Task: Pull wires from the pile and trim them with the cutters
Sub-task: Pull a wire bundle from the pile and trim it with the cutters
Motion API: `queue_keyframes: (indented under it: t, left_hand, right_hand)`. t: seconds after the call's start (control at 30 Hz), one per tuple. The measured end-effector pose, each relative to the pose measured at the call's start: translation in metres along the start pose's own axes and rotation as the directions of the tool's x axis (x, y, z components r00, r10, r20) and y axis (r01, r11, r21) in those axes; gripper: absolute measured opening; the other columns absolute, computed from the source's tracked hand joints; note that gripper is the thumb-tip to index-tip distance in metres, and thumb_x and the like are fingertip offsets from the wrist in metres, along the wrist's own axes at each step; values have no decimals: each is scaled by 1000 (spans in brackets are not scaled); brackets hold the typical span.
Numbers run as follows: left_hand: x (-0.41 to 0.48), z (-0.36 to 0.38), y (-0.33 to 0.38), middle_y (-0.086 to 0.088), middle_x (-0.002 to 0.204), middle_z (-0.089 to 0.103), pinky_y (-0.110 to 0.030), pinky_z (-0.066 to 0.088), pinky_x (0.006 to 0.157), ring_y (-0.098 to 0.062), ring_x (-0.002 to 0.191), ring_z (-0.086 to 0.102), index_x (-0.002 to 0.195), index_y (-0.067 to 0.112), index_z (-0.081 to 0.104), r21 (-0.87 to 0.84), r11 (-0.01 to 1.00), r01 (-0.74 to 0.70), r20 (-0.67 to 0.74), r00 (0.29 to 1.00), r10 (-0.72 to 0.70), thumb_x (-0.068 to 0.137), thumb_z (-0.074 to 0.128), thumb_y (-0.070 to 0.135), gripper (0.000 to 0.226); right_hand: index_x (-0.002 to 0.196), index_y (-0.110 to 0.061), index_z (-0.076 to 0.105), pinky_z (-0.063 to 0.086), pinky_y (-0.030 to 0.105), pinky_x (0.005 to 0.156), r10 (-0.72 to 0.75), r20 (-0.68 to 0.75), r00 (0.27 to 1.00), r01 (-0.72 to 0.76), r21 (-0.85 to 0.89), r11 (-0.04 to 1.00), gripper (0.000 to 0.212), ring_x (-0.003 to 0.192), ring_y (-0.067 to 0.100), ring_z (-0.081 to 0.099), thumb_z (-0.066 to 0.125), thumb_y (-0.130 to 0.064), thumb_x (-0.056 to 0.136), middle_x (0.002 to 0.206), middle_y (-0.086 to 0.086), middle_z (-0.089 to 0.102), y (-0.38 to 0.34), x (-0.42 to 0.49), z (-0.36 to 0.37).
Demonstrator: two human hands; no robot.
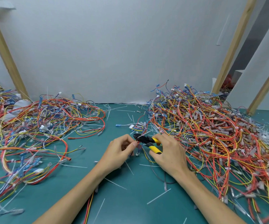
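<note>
Left hand [120, 151] pinched thin red, blue and yellow wire bundle [139, 147]; right hand [167, 153] gripped yellow-handled black metal cutters [146, 140] against it; tangled multicoloured wire pile [211, 135] at 2 o'clock.

Both forearms reached in from bottom edge, hands nearly meeting at centre. L hand [120, 151] had fingers [130, 143] curled, pinching wires [139, 147]. R hand [167, 154] gripped cutters [144, 139] w/ knuckles up.

Pale grey wall [122, 54] behind teal tabletop [130, 199]; slanted wooden posts [2, 50]; perhaps a doorway [250, 46] at right.
</note>
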State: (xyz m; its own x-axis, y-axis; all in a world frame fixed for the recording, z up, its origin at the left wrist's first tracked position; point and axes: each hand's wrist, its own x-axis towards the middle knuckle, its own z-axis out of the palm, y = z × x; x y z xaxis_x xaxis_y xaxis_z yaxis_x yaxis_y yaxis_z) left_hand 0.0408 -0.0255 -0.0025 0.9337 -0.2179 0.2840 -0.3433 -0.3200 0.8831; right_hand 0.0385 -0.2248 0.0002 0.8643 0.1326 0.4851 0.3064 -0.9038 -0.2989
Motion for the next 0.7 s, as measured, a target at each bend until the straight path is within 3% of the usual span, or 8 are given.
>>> queue_keyframes:
  t: [0.13, 0.27, 0.43, 0.53, 0.7]
  left_hand:
    - [1, 0, -2, 13, 61, 65, -16, 37, 54, -4, 52, 49, 83, 9, 62, 30, 1000, -9, 1, 1000, 9, 97, 59, 20, 18]
    - [1, 1, -3, 9, 61, 65, -18, 39, 56, -6, 54, 50, 79, 10, 60, 43, 999, -10, 4, 1000, 10, 95, 60, 20, 20]
    - [1, 1, -3, 7, 62, 65, -22, 44, 62, -8, 57, 53, 76, 11, 59, 38, 999, -17, 3, 1000, 17, 94, 62, 19, 21]
    - [1, 1, -4, 11, 61, 65, -20, 43, 61, -7, 57, 53, 76, 12, 59, 45, 999, -9, -2, 1000, 9, 94, 62, 20, 21]
    - [1, 1, -3, 12, 61, 65, -16, 40, 58, -5, 56, 53, 77, 10, 61, 62, 998, 8, -14, 1000, -7, 94, 62, 23, 21]
  right_hand:
    - [103, -24, 60, 35, 29, 77, -22, 17, 1000, 22, 7, 1000, 36, 87, 17, 48, 71, -39, 72, 90, -9, 53, -1, 1, 2]
    - [106, -25, 60, 33, 28, 79, -33, 13, 999, 33, 5, 999, 39, 89, 16, 46, 67, -43, 72, 94, -9, 54, 0, 1, 1]
    - [94, -27, 61, 37, 30, 71, -37, 19, 999, 37, 6, 999, 33, 82, 17, 50, 61, -48, 69, 82, -10, 55, 0, 2, -1]
    - [87, -29, 60, 31, 27, 63, -25, 16, 1000, 25, -7, 1000, 27, 75, 16, 51, 59, -49, 68, 75, -11, 55, 0, 2, -2]
    - [86, -29, 60, 30, 27, 60, -25, 11, 1000, 25, -28, 999, 23, 71, 15, 49, 66, -46, 72, 73, -11, 55, -1, 3, -4]
